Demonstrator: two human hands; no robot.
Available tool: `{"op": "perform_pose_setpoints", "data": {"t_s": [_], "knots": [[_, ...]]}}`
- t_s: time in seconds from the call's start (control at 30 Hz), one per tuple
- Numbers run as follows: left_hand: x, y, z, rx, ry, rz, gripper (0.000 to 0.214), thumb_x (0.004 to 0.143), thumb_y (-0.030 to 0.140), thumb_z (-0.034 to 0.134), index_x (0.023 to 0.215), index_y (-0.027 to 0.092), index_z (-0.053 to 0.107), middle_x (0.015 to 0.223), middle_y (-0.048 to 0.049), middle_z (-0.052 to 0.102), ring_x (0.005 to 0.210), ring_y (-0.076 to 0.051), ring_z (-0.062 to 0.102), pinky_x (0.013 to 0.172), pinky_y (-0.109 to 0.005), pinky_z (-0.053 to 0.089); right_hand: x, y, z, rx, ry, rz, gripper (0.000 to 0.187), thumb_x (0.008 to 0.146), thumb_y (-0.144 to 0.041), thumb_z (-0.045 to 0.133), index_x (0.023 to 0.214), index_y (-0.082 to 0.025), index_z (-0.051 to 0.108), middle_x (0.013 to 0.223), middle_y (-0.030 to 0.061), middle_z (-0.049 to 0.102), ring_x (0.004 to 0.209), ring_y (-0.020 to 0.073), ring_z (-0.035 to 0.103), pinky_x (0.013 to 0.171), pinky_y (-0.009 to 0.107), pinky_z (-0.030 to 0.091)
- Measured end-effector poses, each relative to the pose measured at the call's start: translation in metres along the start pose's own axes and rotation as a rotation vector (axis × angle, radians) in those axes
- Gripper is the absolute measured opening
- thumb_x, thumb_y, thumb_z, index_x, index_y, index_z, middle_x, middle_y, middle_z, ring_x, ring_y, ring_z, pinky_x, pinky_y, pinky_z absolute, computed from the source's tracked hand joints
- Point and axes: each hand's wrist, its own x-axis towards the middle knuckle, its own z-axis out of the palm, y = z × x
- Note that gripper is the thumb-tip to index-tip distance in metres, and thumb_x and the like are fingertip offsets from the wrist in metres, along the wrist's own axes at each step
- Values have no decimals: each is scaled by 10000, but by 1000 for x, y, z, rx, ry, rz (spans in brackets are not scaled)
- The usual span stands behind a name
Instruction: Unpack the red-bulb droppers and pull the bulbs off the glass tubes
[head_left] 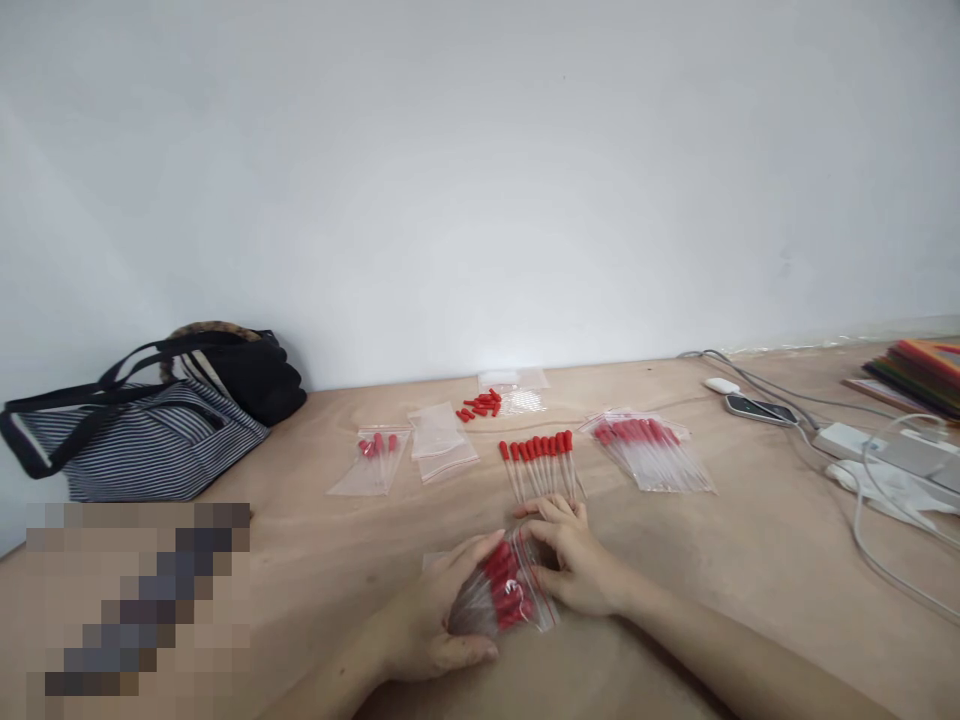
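My left hand [435, 620] is wrapped round a clear plastic bag [504, 598] full of red-capped glass droppers, near the table's front edge. My right hand [574, 560] grips the same bag at its right end, fingers curled on its mouth. Just beyond my hands lies a row of loose red-capped droppers [540, 462] on the wooden table [750, 560]. Another filled bag of droppers [651, 452] lies to the right of that row.
A small bag with a few droppers [375, 458], empty clear bags [441, 440] and loose red caps [480, 405] lie further back. A striped tote bag [142, 430] sits at the left. A phone [759, 409], power strip [892, 450], cables and coloured sheets [926, 370] are at the right.
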Motion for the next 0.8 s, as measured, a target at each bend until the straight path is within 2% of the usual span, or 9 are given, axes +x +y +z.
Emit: {"op": "perform_pose_setpoints", "data": {"t_s": [0.2,0.33,0.47,0.53,0.67,0.8], "knots": [[0,2,1,18,27,57,807,701,419,604,1358,278,156,1362,-79,328,1192,-279,368,988,-425,307,2,2,3,118,53,54,153,690,-345,597,796,-235,603,1098,30,537,1049,212,418,874,399,241],[0,-2,3,51,33,67,816,705,409,600,1363,285,132,1350,-79,354,1173,-276,394,975,-427,324,1,1,4,81,82,39,179,712,-375,582,858,-283,627,1110,22,541,1048,216,420,883,430,208],[-1,-2,3,77,42,42,823,706,387,603,1366,285,121,1346,-75,370,1161,-269,419,961,-423,351,1,-1,5,94,57,20,173,731,-402,563,855,-309,641,1112,14,542,1045,215,423,876,431,211],[-1,1,2,115,42,51,771,737,387,573,1365,282,138,1365,-72,345,1196,-266,382,985,-428,323,1,-1,5,119,73,25,195,736,-441,549,825,-295,645,1100,19,548,1040,215,428,880,432,208],[2,7,-2,278,13,125,712,787,392,512,1368,283,116,1416,-59,236,1288,-278,200,1036,-520,153,1,-1,5,135,115,26,231,716,-468,564,717,-248,633,1074,16,560,1022,213,443,895,429,192],[3,10,-4,371,-28,111,732,809,383,478,1373,269,24,1435,-54,153,1303,-275,131,1031,-552,118,1,0,4,115,101,14,238,641,-453,642,810,-285,642,1086,3,555,1023,216,438,895,420,189]]}}
